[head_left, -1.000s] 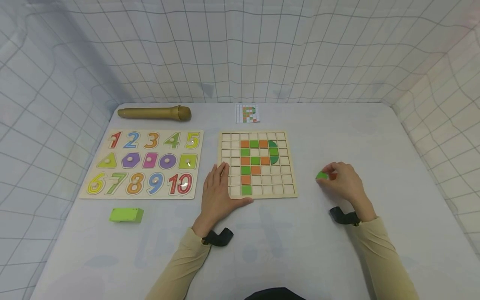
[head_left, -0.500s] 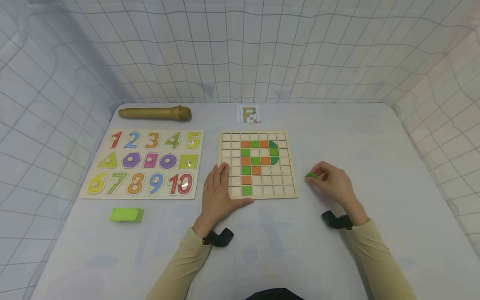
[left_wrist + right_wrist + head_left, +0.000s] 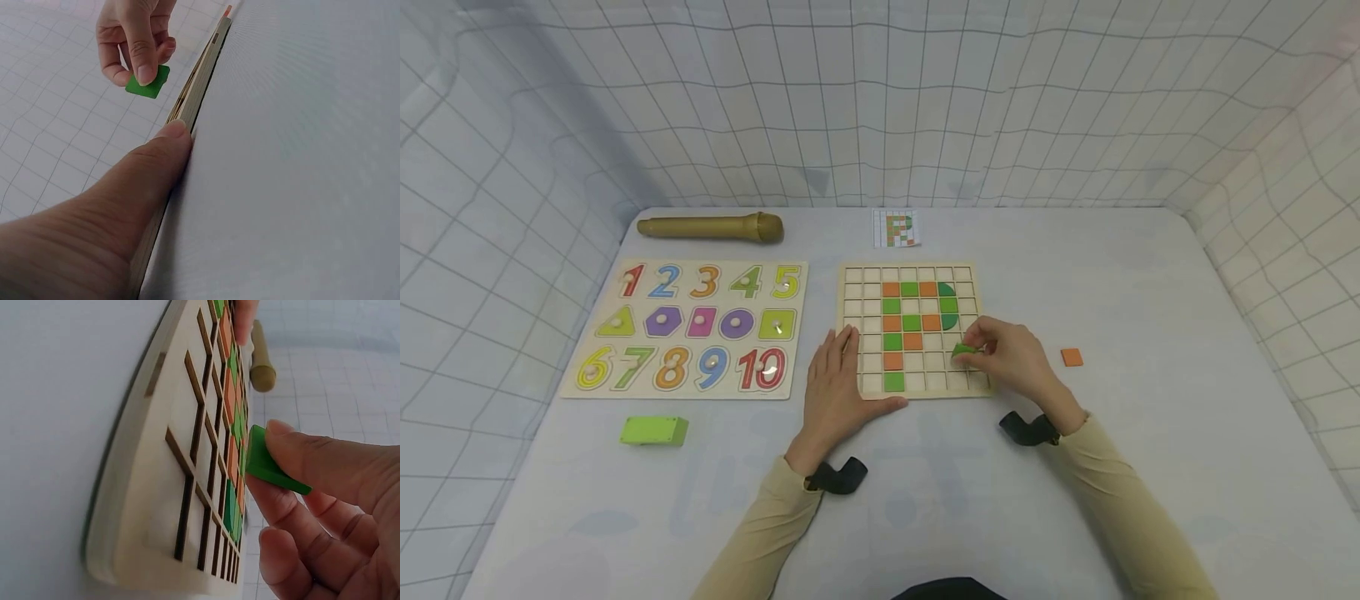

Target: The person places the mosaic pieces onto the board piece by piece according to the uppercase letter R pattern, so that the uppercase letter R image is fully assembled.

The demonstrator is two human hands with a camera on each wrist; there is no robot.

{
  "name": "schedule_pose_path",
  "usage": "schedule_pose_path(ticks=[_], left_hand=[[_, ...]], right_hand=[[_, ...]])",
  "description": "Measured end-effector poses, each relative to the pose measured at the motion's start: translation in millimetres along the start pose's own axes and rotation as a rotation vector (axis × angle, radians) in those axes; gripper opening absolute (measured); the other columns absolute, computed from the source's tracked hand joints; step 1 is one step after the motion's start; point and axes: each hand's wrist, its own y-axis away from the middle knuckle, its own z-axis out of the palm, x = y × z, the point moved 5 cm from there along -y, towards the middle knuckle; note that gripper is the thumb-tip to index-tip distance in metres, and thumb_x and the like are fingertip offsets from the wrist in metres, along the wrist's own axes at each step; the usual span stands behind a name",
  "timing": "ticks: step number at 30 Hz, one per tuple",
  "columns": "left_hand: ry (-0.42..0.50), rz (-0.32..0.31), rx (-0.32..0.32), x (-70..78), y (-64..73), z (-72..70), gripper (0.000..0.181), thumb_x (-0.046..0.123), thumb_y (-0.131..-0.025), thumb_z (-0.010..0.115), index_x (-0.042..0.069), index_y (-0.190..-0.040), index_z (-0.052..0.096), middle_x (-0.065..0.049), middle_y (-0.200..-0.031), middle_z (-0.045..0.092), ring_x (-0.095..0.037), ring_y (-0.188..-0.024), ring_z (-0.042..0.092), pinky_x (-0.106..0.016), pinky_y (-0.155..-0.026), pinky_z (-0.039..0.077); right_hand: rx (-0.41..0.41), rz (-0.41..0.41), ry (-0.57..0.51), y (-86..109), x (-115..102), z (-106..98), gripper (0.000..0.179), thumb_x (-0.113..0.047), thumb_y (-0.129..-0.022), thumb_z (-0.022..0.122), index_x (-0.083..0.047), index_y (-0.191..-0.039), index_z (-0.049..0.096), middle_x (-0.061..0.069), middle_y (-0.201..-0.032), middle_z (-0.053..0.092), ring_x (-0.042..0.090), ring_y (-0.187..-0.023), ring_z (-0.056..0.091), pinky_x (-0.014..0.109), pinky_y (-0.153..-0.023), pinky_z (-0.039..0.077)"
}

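My right hand [image 3: 1011, 354] pinches a green square tile [image 3: 265, 461] between thumb and fingers, above the lower right part of a wooden grid board [image 3: 955, 382]. Orange and green tiles [image 3: 912, 321] sit in the board's cells, with darker green rounded ones at the right of the pattern. My left hand [image 3: 835, 387] lies with straight fingers along the board's left side. Its thumb [image 3: 164, 150] touches the board's front edge in the left wrist view. A loose orange tile [image 3: 1072, 357] lies on the table right of my right hand.
A small pattern card [image 3: 896, 228] lies behind the board. To the left are a number puzzle [image 3: 797, 333], a gold microphone [image 3: 707, 227] and a lime green block [image 3: 653, 430]. Grid-lined white cloth walls [image 3: 910, 108] surround the table.
My right hand has moved left with the green tile, from the bare table to over the board. The orange tile on the table has come into view. My left hand stays still.
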Motion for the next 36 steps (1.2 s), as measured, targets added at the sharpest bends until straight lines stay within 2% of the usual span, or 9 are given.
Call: schedule_pose_path(ticks=[7,17,23,29,36], left_hand=[[-0.003,-0.001,-0.001,0.1,0.0,0.4,0.118,0.066,-0.064,0.075,0.003,-0.149,0.023,-0.014,-0.151,0.023,-0.031,-0.141,0.008,-0.047,-0.111,0.011],[0.002,0.004,0.005,1.3,0.3,-1.3,0.118,0.065,-0.064,0.076,0.002,-0.149,0.024,-0.014,-0.151,0.023,-0.032,-0.141,0.009,-0.047,-0.111,0.012],[-0.005,0.009,0.008,1.7,-0.2,-1.6,0.117,0.064,-0.064,0.076,0.001,-0.149,0.024,-0.014,-0.151,0.024,-0.032,-0.141,0.01,-0.047,-0.111,0.012],[-0.001,0.01,0.008,1.7,-0.1,-1.6,0.117,0.064,-0.064,0.076,0.002,-0.149,0.025,-0.014,-0.151,0.023,-0.032,-0.141,0.01,-0.046,-0.111,0.011],[0.001,0.017,0.017,1.3,-0.2,-1.0,0.117,0.064,-0.064,0.076,0.002,-0.149,0.025,-0.014,-0.151,0.023,-0.032,-0.141,0.01,-0.046,-0.111,0.012]], right_hand=[[-0.061,-0.043,0.001,-10.3,-15,16,0.015,-0.022,-0.079,0.079,-0.015,-0.084,0.067,-0.005,-0.078,0.066,0.013,-0.064,0.05,0.03,-0.057,0.039],[-0.131,-0.043,0.038,-15.7,-18,29,0.01,-0.022,-0.083,0.075,-0.015,-0.085,0.068,-0.006,-0.077,0.064,0.013,-0.063,0.049,0.029,-0.057,0.039],[-0.146,-0.037,0.041,-17.6,-19,29,0.01,-0.022,-0.083,0.075,-0.015,-0.084,0.068,-0.006,-0.075,0.061,0.014,-0.061,0.047,0.029,-0.054,0.037],[-0.14,-0.058,0.055,-18.0,-17,29,0.009,-0.022,-0.082,0.076,-0.015,-0.085,0.07,-0.006,-0.076,0.059,0.014,-0.062,0.048,0.03,-0.054,0.039],[-0.103,-0.108,0.144,-16.6,-18,30,0.012,-0.025,-0.082,0.076,-0.015,-0.089,0.073,-0.006,-0.08,0.059,0.012,-0.066,0.047,0.03,-0.058,0.04]])
